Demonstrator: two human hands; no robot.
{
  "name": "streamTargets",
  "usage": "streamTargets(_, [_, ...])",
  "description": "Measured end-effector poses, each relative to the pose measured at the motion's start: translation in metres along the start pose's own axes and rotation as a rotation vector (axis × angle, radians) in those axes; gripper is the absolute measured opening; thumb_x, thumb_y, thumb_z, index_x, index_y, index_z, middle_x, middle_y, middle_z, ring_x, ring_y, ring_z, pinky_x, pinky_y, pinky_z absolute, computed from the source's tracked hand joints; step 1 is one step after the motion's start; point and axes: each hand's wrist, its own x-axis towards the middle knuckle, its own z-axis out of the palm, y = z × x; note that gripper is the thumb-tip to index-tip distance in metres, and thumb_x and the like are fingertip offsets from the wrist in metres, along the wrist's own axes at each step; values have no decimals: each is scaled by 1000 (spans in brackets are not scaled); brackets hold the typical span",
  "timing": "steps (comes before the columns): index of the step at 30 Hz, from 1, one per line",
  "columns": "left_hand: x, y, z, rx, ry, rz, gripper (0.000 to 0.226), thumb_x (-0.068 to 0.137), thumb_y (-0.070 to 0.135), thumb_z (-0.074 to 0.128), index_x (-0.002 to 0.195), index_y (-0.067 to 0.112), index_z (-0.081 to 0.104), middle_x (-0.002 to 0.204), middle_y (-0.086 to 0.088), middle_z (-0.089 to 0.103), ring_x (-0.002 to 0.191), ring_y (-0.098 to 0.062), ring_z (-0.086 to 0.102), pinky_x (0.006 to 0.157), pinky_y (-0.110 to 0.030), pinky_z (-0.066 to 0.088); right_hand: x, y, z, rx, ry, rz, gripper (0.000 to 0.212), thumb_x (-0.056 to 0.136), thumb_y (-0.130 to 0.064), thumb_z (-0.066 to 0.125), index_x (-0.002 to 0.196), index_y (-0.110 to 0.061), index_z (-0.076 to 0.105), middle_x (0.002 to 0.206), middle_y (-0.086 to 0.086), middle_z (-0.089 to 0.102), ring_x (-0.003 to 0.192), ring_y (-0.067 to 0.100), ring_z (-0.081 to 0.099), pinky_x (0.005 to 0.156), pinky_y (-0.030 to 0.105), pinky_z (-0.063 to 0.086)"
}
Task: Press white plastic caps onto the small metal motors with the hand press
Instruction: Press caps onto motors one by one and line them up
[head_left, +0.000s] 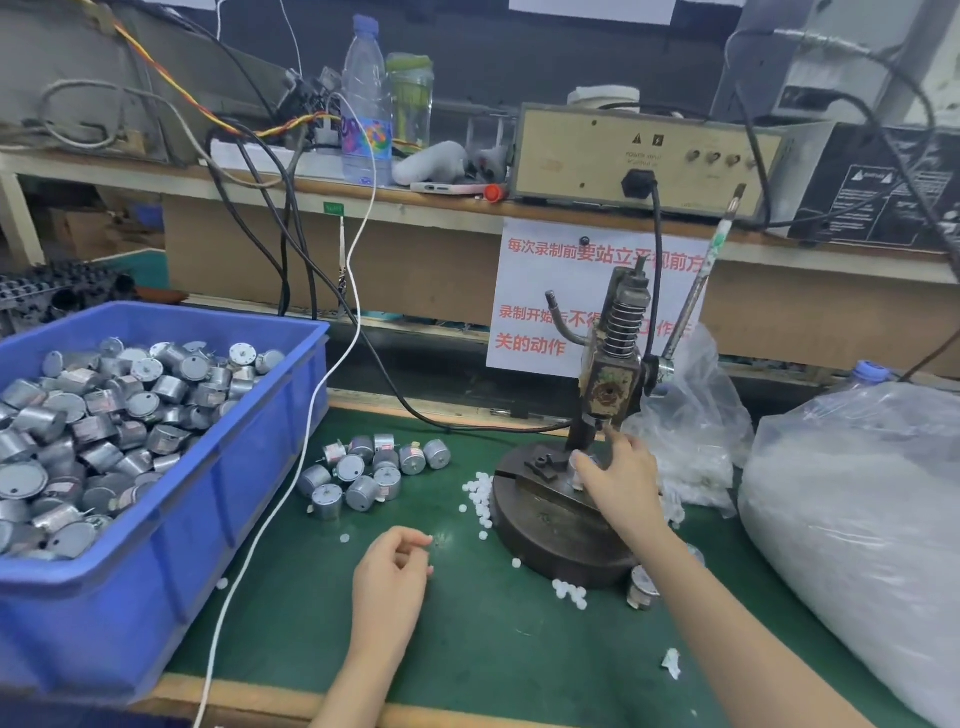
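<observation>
The right hand (621, 480) grips a motor (577, 470) on the hand press (608, 374) base under the ram; the left hand (392, 571) curls above the tabletop (467, 649), contents unclear; the motor likely needs seating square before levering.

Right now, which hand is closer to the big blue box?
Left. The left hand is over the green mat just right of the blue box; the right hand is farther right, gripping a motor on the press.

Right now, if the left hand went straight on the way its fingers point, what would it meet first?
Probably the loose white caps before the press base; the left hand points rightward at them, though depth is unclear. The right hand grips a motor there.
</observation>
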Motion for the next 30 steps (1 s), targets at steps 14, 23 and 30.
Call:
streamTargets(14, [0,-3,4,99,-26,8,26,81,-3,52,67,18,60,84,-8,65,78,-29,62,75,-34,47,80,-71,-115,816,181,147,44,81,5,37,121,-9,48,115,6,52,94,15,48,74,25,41])
streamTargets(23, [-1,-2,2,127,-37,28,24,82,-1,52,69,18,61,82,-6,64,78,-28,62,76,-34,47,40,-63,-102,845,226,23,17,88,-5,41,80,-18,48,78,-4,47,74,9,46,76,25,42])
streamTargets(30, [-1,-2,2,151,-38,39,23,81,-1,51,72,16,62,86,-8,65,80,-28,62,81,-38,50,16,-56,-88,889,294,-50,21,92,-8,42,77,-21,43,74,-7,43,66,2,42,62,10,40])
